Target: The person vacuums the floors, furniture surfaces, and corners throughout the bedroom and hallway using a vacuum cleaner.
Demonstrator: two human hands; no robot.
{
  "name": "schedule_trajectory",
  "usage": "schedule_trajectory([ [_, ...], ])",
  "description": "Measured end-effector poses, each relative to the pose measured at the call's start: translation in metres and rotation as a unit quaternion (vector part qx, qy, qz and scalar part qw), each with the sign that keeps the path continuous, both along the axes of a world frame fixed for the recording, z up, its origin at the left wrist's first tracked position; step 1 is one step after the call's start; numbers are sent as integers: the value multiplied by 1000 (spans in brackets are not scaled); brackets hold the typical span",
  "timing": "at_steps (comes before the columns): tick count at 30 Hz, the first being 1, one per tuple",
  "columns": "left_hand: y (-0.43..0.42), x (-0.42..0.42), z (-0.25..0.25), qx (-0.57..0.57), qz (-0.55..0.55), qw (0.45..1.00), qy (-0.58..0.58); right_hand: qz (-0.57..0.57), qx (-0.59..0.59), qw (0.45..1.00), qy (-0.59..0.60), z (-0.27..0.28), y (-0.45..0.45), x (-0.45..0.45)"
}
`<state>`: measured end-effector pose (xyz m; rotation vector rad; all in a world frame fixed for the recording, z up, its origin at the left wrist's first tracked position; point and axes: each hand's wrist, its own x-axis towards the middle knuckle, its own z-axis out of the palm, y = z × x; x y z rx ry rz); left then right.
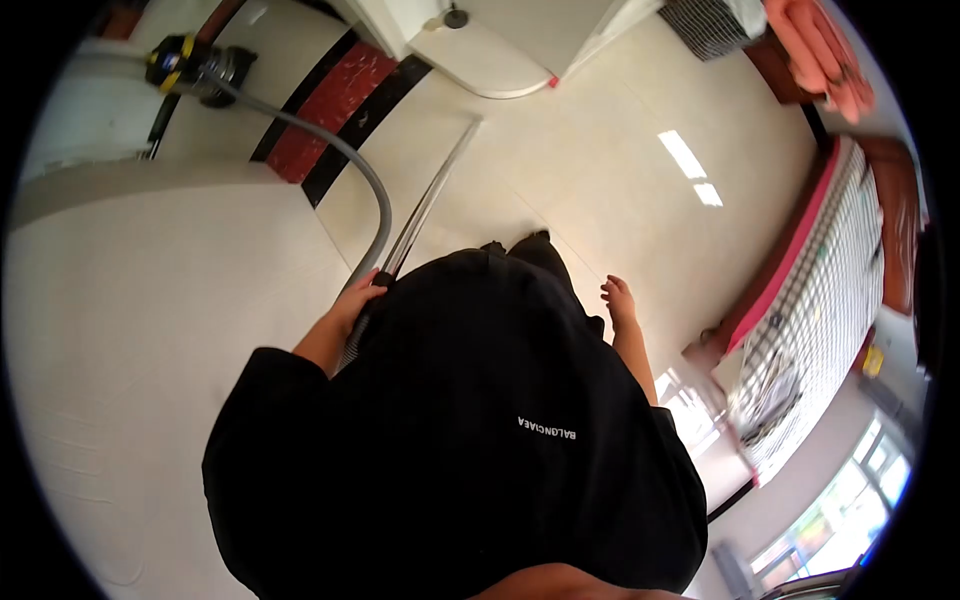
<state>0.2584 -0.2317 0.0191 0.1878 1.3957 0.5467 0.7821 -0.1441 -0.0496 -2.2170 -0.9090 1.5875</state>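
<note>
Gripping the metal tube (432,193) by its near end in the left hand (349,304), likely to angle it down to the floor (580,150), with the hose (384,206) curving from the vacuum cleaner (200,72) at far left, and with the right hand (621,301) empty, loosely open, perhaps for balance.

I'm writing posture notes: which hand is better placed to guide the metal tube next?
Probably the left: the left hand grips the metal tube near its upper end, beside the gray hose. The right hand hangs on the body's other side, holding nothing visible.
</note>
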Motion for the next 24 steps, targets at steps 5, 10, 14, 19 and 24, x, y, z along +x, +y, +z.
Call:
schedule_trajectory([
  [5, 5, 8, 2, -35, 156, 985, 60, 68, -45, 997, 16, -5, 87, -22],
  [10, 81, -4, -13, 12, 252, 965, 72, 360, -68, 930, -18, -30, 164, -55],
  [14, 143, -13, -5, 0, 279, 960, 36, 324, -70, 944, 7, -60, 239, -65],
  [19, 200, -20, 6, 37, 297, 954, -5, 383, -54, 921, -39, -41, 344, -87],
  [24, 228, -50, 15, 60, 290, 953, -61, 632, 119, 746, -173, -29, 425, -162],
])
